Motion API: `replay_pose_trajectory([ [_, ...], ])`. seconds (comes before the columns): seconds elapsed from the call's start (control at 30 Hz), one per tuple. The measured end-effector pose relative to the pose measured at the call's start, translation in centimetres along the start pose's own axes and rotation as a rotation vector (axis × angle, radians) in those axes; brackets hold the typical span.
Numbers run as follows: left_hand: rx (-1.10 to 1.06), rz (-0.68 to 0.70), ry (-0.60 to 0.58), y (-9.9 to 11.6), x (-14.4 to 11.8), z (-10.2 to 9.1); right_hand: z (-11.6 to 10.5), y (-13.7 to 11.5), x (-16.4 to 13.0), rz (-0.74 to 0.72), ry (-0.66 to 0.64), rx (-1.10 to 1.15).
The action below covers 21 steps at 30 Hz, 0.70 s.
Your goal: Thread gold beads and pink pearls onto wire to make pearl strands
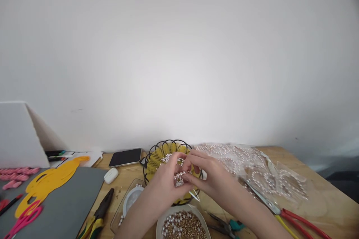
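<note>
My left hand [167, 180] and my right hand [206, 171] meet over a yellow basket with a black looped wire rim [148, 149]. Between them is a string of pearly beads [181, 174], with fingers of both hands closed on it. A thin clear strand [195, 195] loops out below my right hand. More white pearl beads [166, 158] show behind my fingers, at the basket. Just in front of the basket stands a white bowl [160, 219] holding gold and pearly beads [183, 226]. My fingers hide part of the strung beads.
Left lie a phone [125, 157], white earbud case [111, 175], pliers [99, 213], grey mat [75, 198], yellow thread [50, 179] and pink scissors [26, 218]. A clear tray [119, 209] is beside the bowl. Right are bagged bead strings [263, 179], red-handled scissors [297, 220] and teal-handled pliers [224, 226].
</note>
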State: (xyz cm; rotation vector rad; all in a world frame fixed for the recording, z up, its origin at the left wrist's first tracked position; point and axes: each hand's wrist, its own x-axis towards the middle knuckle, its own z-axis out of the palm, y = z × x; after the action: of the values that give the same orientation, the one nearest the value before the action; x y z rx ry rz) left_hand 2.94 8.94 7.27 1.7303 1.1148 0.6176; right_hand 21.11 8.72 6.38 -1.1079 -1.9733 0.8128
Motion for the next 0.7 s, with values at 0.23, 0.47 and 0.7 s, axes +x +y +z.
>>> replay_pose_trajectory([
  [0.23, 0.156, 0.001, 0.000, -0.3, -0.2, -1.0, -4.4, -0.2, -0.7, 0.087, 0.136, 0.170],
  [0.47, 0.294, 0.083, 0.082, -0.4, -0.2, -1.4, -7.0, 1.6, -2.6, 0.103, 0.029, -0.035],
  [0.7, 0.128, 0.136, 0.053, -0.4, 0.1, -1.3, -5.8, 1.3, -2.3, 0.177, -0.084, 0.025],
])
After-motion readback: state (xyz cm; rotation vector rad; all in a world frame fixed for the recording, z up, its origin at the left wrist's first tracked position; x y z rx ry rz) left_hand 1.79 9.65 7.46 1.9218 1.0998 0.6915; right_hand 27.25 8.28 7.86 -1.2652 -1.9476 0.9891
